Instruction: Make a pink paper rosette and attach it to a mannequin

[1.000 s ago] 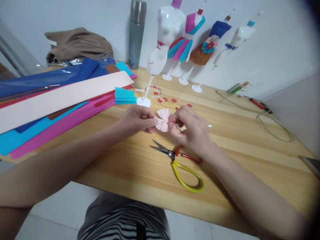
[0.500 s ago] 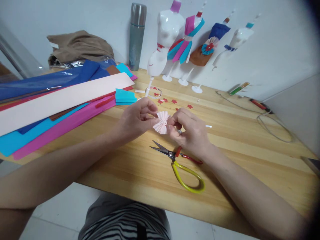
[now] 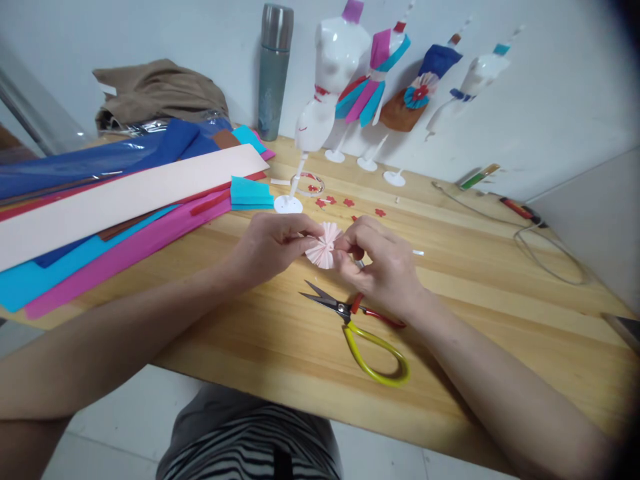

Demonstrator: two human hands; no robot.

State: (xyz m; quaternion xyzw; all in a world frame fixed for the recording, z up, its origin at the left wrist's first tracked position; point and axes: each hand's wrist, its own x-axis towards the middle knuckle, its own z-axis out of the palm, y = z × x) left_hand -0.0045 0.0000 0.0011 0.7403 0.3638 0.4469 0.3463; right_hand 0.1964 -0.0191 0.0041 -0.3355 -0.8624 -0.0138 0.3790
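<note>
A pale pink pleated paper rosette (image 3: 326, 248) is held between my two hands above the wooden table (image 3: 240, 347). My left hand (image 3: 273, 245) pinches its left edge between thumb and fingers. On the other side, my right hand (image 3: 377, 260) grips the rosette near its gathered middle, the other fingers curled in. Part of the rosette is hidden behind my right fingertips. Just below my hands lie scissors (image 3: 344, 309) with one yellow and one red handle, blades parted and pointing left. Several small red paper flowers (image 3: 349, 203) lie beyond my hands.
Crepe paper sheets (image 3: 130, 187) in several colours cover the left side. White mannequins (image 3: 340, 60), some dressed in paper, stand along the wall beside a grey-green flask (image 3: 273, 80). A brown cloth (image 3: 160, 93) is heaped behind the paper. At right lie a thin cable (image 3: 550, 261) and a green-and-orange tool (image 3: 479, 177).
My left hand has shifted its grip, its fingers lowering onto the rosette's upper left edge. The rosette looks rounder and more spread. My right hand stays nearly still.
</note>
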